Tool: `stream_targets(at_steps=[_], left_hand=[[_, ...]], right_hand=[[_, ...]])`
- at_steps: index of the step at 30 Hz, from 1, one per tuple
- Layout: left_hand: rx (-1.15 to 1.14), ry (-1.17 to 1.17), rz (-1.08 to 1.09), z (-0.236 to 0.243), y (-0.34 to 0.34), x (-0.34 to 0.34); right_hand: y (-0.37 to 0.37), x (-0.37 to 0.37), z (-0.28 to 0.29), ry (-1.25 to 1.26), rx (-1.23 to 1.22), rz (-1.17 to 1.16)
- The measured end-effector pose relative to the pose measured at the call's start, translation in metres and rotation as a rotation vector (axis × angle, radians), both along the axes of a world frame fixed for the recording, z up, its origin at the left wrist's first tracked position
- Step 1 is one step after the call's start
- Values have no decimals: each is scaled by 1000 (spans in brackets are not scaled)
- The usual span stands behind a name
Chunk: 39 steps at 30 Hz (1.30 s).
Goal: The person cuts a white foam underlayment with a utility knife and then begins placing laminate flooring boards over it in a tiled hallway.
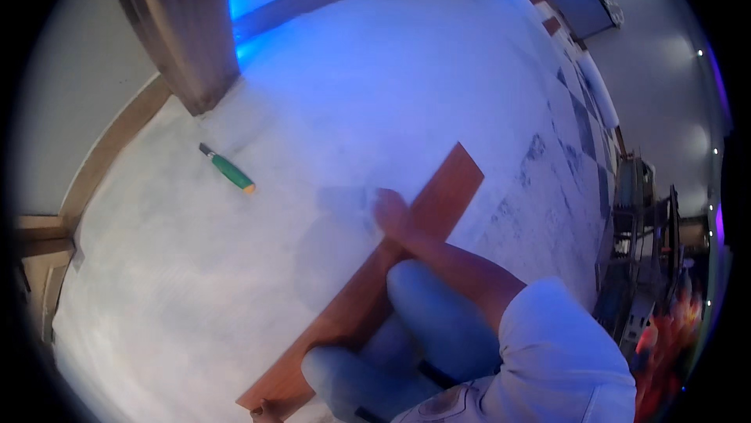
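Observation:
A long reddish-brown wooden plank (348, 306) lies diagonally on the pale floor, and my bent knees are over it. Beyond its far half, my right hand (390, 213) is low over the floor, the forearm crossing above the plank. Motion blurs that hand; its fingers look closed, and a faint grey flat shape beside them is too smeared to name. At the lower edge, my left hand (266, 414) shows only in part, its fingers closed on the plank's near end. Farther off to the left lies a green-handled tool (228, 171) with a yellow end and a short dark tip.
A wooden post (184, 32) meets the floor at the far left, near a wall with a brown baseboard (117, 141). Blue light falls along the back wall. Dark checkered tiles (583, 122) run along the right, beside dark metal racks (630, 219).

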State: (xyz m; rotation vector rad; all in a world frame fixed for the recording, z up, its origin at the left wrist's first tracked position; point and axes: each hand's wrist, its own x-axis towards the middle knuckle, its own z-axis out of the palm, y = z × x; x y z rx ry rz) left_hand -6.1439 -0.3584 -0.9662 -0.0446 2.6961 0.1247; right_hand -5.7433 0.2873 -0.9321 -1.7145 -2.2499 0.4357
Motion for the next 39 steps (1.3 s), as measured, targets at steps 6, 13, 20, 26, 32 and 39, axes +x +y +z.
stream_targets(at_steps=[6, 13, 20, 26, 32, 39], left_hand=[[173, 36, 218, 33, 9, -11], [486, -128, 525, 41, 7, -24], [394, -136, 448, 43, 41, 12], [752, -287, 166, 80, 34, 79], [230, -315, -95, 95, 8, 156], [252, -384, -221, 112, -20, 240]], right_hand=[[-95, 159, -14, 18, -447, -968], [-106, 183, -39, 167, -538, -1027], [-96, 230, -69, 193, -482, -997], [-102, 229, -46, 106, -637, -563], [-149, 214, 47, 440, -935, -366], [-146, 275, 45, 522, -1080, -393]])
